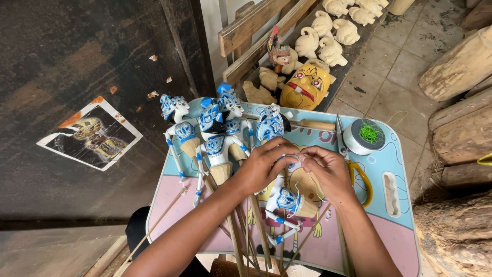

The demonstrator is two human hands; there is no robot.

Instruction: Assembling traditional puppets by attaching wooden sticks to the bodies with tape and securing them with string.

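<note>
Both forearms enter from the bottom edge and meet over the small desk [394, 225], a pink and pale blue top with cartoon print. Left hand [264, 166] and right hand [328, 172] are nearly touching, fingers pinched together at one spot on a rod puppet [284, 197], near its neck; what is gripped there is too small to tell, possibly thread. Puppet lies directly under the hands, head [270, 124] away from the person, rods toward them, so its long axis runs away from the person. Both hands about equally near. Puppet: white body, blue and white ornament, thin jointed arms on sticks. Three similar puppets [212, 136] lie just left of it. Spool of green thread [365, 136] and yellow-handled scissors [361, 177] sit to the right. Yellow mask [306, 87] and unpainted carved heads [328, 38] lie beyond the desk
</note>
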